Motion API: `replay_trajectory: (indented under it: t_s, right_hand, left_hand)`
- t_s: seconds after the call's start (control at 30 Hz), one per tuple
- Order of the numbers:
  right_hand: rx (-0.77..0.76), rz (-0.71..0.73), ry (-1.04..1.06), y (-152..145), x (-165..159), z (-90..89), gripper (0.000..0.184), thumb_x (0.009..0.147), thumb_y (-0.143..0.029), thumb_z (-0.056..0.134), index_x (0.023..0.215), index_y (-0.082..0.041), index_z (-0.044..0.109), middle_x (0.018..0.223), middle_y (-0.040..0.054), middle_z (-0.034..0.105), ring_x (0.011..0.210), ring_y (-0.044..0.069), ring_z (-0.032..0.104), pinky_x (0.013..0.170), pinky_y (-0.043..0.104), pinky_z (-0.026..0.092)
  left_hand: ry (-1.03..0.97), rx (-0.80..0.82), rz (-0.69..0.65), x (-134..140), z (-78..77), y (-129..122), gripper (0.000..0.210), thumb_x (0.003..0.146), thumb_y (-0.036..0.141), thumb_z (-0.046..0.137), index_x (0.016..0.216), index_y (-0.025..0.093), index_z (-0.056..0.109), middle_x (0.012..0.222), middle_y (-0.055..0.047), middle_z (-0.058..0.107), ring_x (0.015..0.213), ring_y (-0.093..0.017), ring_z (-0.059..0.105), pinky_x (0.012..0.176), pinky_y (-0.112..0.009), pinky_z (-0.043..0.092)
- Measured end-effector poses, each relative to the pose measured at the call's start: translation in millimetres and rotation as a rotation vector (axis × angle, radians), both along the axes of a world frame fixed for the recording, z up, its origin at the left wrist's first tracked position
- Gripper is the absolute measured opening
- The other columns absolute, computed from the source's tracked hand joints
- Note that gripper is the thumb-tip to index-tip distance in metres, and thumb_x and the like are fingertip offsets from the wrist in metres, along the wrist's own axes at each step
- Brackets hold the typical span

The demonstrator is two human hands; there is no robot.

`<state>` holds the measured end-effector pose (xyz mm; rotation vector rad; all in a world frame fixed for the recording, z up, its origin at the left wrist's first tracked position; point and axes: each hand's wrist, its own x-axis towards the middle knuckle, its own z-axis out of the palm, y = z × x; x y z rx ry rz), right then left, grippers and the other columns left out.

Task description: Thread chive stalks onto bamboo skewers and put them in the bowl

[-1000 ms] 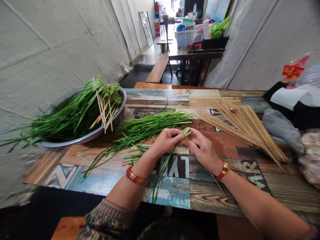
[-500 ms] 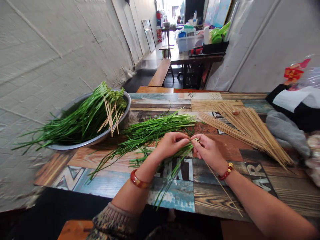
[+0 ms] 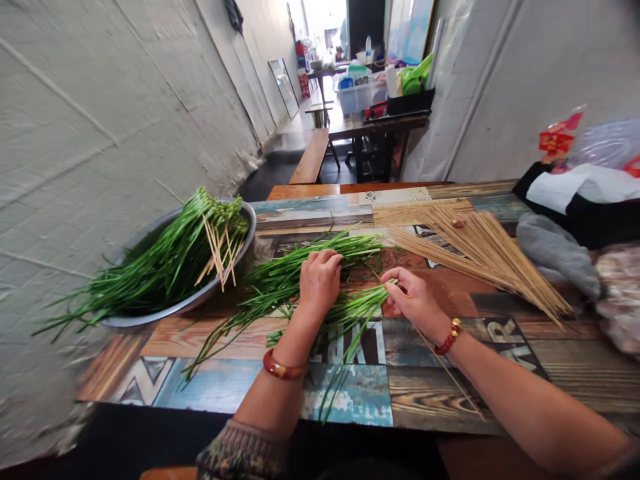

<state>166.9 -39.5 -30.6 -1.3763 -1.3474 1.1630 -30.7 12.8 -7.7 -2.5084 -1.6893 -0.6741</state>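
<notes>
My left hand (image 3: 319, 280) rests fingers-down on the loose pile of green chives (image 3: 280, 277) in the middle of the table. My right hand (image 3: 413, 298) pinches a bamboo skewer (image 3: 445, 370) that runs back under my wrist. Several chives threaded on the skewer (image 3: 357, 313) hang from its tip, down toward the table's near edge. A big fan of bare bamboo skewers (image 3: 480, 250) lies just right of my right hand.
A metal basin (image 3: 125, 319) at the left holds skewered chives (image 3: 165, 263). Bags and folded cloth (image 3: 575, 213) crowd the right end of the patterned table (image 3: 210, 373). A white wall runs along the left; a bench and another laden table stand farther back.
My left hand has let go of the chives at the skewer tip and moved up and left onto the loose pile. My right hand still holds the skewer with the threaded chives.
</notes>
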Motion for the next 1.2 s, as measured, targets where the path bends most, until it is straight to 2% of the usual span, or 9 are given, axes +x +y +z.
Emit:
replay_trajectory:
  t_s: [0.17,0.27,0.37,0.6,0.93,1.03,1.2]
  right_hand:
    - [-0.005,-0.006,0.019,-0.3,0.4,0.5,0.020,0.079,-0.034,0.050,0.089,-0.017,0.054,0.054,-0.0049,0.052,0.038,0.007,0.044,0.037,0.018,0.034]
    - [-0.026,-0.018,0.049,-1.0,1.3,0.7,0.020,0.079,-0.034,0.050,0.090,-0.017,0.054,0.053,-0.0055,0.051,0.038,0.007,0.042,0.037,0.018,0.032]
    - [-0.050,-0.021,0.071,-2.2,2.2,0.3,0.021,0.080,-0.035,0.051,0.091,-0.017,0.054,0.054,-0.0057,0.051,0.039,0.007,0.041,0.037,0.018,0.032]
    - [-0.065,-0.045,0.111,-4.4,2.5,-2.2,0.022,0.080,-0.036,0.053,0.092,-0.018,0.054,0.055,-0.0057,0.051,0.040,0.007,0.044,0.037,0.018,0.034]
    - [-0.008,-0.068,0.139,-1.7,-5.1,-4.4,0.024,0.081,-0.035,0.052,0.096,-0.017,0.056,0.057,-0.0049,0.053,0.042,0.008,0.045,0.038,0.018,0.036]
    - [-0.005,-0.020,0.077,1.8,-3.7,-2.4,0.029,0.081,-0.035,0.050,0.099,-0.015,0.060,0.056,-0.0043,0.054,0.041,0.008,0.047,0.038,0.018,0.036]
    - [-0.038,0.117,0.058,2.4,10.2,0.9,0.031,0.081,-0.036,0.048,0.098,-0.015,0.062,0.054,-0.0049,0.055,0.037,0.008,0.048,0.036,0.018,0.037]
  left_hand:
    - [0.162,-0.019,0.053,1.4,5.4,-2.3,0.019,0.083,0.024,0.056,0.101,0.023,0.064,0.100,-0.006,0.064,0.092,-0.024,0.052,0.074,-0.035,0.038]
    - [0.183,-0.029,0.044,1.3,5.4,-2.2,0.014,0.084,0.028,0.056,0.094,0.024,0.064,0.092,-0.005,0.064,0.090,-0.024,0.052,0.072,-0.036,0.036]
    - [0.167,-0.021,0.040,0.0,3.9,-1.6,0.011,0.084,0.027,0.055,0.088,0.023,0.065,0.095,-0.005,0.064,0.092,-0.023,0.052,0.074,-0.036,0.035]
    - [0.089,0.003,0.006,-3.9,-0.8,0.1,0.033,0.083,0.018,0.054,0.115,0.023,0.058,0.122,-0.006,0.060,0.112,-0.024,0.050,0.086,-0.039,0.036]
    - [0.079,0.012,0.018,-3.6,-5.5,-1.9,0.029,0.085,0.021,0.052,0.114,0.022,0.059,0.114,-0.006,0.065,0.105,-0.024,0.055,0.082,-0.039,0.037]
    - [0.078,-0.001,0.043,-0.5,-2.6,-3.5,0.030,0.086,0.021,0.052,0.114,0.022,0.060,0.114,-0.007,0.065,0.105,-0.024,0.056,0.083,-0.038,0.038]
    - [0.053,-0.012,0.069,-0.3,11.0,-11.2,0.033,0.085,0.021,0.053,0.117,0.021,0.058,0.120,-0.008,0.062,0.109,-0.023,0.055,0.086,-0.036,0.040]
